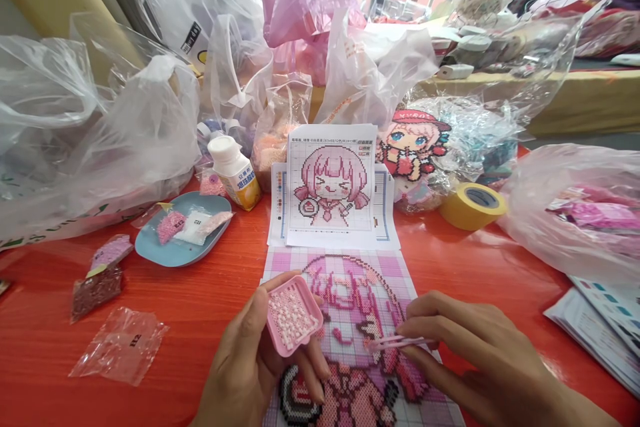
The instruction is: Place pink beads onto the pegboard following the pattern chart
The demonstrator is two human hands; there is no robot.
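Basically, left hand [240,353] is gripping stiff, light-looking pink tray [305,340] by its sides, beads [293,317] risking spills; right hand [480,347] is pinching springy-looking pink tweezers [393,342] mid-length.

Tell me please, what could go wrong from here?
The left hand holds an open pink tray of loose beads beside and partly over the bead picture; a tip could spill them into it.
The right hand holds tweezers low over the picture, so a slip might knock placed beads.
The left fingertips are close to the round dark-edged part and could disturb it too.
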